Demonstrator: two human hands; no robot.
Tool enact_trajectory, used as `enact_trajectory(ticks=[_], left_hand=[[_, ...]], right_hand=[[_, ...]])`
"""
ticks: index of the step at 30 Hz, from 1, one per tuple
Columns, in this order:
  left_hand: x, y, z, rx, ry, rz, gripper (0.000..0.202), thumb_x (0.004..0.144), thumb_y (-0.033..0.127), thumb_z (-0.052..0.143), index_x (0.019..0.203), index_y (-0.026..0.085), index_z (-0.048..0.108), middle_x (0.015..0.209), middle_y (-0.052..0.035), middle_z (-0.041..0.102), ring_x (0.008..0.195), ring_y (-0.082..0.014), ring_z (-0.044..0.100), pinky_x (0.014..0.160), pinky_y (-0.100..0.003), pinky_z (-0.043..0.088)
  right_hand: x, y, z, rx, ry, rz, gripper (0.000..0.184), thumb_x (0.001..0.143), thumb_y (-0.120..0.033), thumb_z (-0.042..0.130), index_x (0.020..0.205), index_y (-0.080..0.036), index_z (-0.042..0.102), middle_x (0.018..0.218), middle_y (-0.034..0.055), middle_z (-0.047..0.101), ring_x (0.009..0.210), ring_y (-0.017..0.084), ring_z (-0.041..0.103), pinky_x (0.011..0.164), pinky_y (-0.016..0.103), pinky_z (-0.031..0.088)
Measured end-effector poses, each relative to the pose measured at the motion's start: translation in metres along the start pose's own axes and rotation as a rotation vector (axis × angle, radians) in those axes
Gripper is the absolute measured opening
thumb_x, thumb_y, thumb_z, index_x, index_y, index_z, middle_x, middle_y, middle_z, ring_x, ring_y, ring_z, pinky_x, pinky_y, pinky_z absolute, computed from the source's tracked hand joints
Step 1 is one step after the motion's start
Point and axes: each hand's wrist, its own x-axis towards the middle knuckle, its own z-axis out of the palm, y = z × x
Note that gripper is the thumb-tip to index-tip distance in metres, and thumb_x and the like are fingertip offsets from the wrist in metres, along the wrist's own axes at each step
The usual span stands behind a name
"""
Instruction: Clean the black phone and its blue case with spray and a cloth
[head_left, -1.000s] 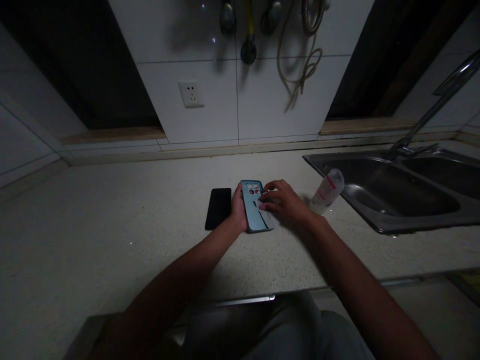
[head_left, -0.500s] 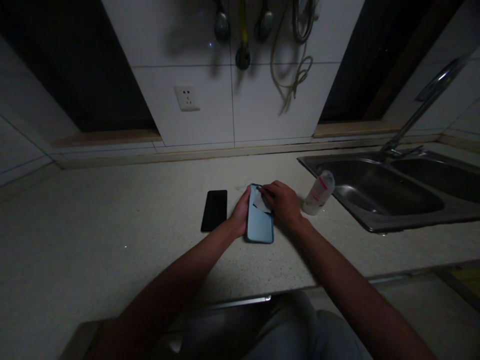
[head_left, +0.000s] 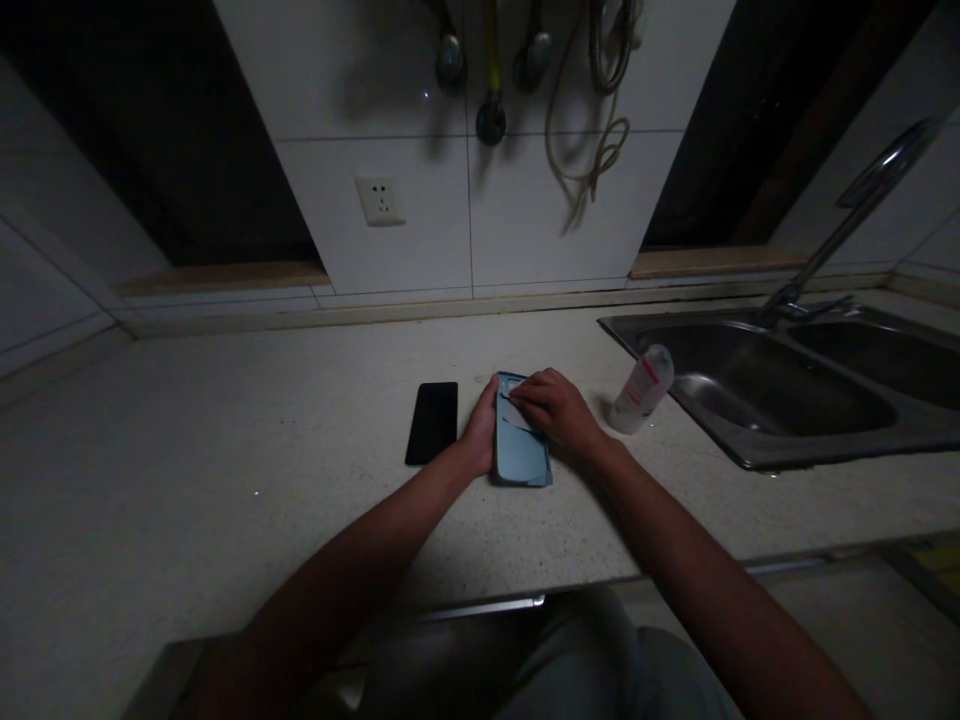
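Observation:
A light blue phone case (head_left: 520, 459) lies on the countertop with its hollow inside facing up. My left hand (head_left: 480, 432) is closed around its left edge. Over the upper part of the case, the bent fingers of my right hand (head_left: 551, 402) press a pale wipe (head_left: 516, 416), perhaps tissue or cloth, against the inside. The fingertips partly cover the wipe and the camera opening. To the left of my left hand, a black phone (head_left: 433, 423) lies flat, dark screen up.
A clear plastic bottle (head_left: 642, 390) with pink print leans to the right of my right hand. Beyond it is a double steel sink (head_left: 739, 455) with a tall faucet (head_left: 832, 235). A wall socket (head_left: 381, 201) and hanging hoses (head_left: 574, 150) are at the back.
My right hand has shifted slightly on the case, and its fingers lie flatter over the wipe. The case's lower right corner looks bent outward now. The whole view has moved a little.

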Motion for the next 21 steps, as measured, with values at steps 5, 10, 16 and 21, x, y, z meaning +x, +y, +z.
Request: enact_trajectory(ticks=[5,10,16,21], left_hand=[[0.0021,0.0039,-0.0031,-0.043,-0.004,0.009,0.049,0.095,0.054,0.046,0.086,0.014,0.073,0.069,-0.0107,0.070,0.063,-0.0232,0.068,0.069,-0.037,0.056],[0.0005,0.0056,-0.0004,-0.004,0.056,0.026,0.054,0.097,0.055,0.040,0.085,0.013,0.072,0.072,-0.0129,0.071,0.067,-0.0245,0.069,0.069,-0.038,0.056],[0.0015,0.0048,0.0007,-0.012,0.052,0.020,0.049,0.094,0.055,0.047,0.089,0.014,0.073,0.072,-0.0122,0.071,0.068,-0.0248,0.070,0.070,-0.037,0.055],[0.0015,0.0039,0.0004,-0.011,0.044,-0.020,0.049,0.095,0.055,0.046,0.097,0.014,0.073,0.079,-0.0128,0.073,0.073,-0.0264,0.071,0.074,-0.039,0.056]], right_hand=[[0.0006,-0.0048,-0.0041,0.192,-0.112,-0.110,0.017,0.095,-0.029,0.061,0.094,-0.024,0.078,0.094,0.0066,0.073,0.092,0.021,0.063,0.085,0.038,0.048],[0.0003,-0.0069,-0.0025,0.208,-0.107,-0.105,0.016,0.095,-0.027,0.061,0.100,-0.022,0.075,0.096,0.0079,0.071,0.094,0.022,0.063,0.087,0.038,0.049],[0.0001,-0.0048,0.0022,0.070,-0.002,-0.036,0.028,0.096,-0.024,0.056,0.121,-0.023,0.069,0.116,0.0132,0.065,0.106,0.025,0.060,0.091,0.042,0.049],[-0.0008,0.0015,0.0048,0.010,-0.031,-0.032,0.029,0.096,-0.017,0.054,0.118,-0.023,0.071,0.111,0.0121,0.070,0.102,0.025,0.063,0.090,0.042,0.049]])
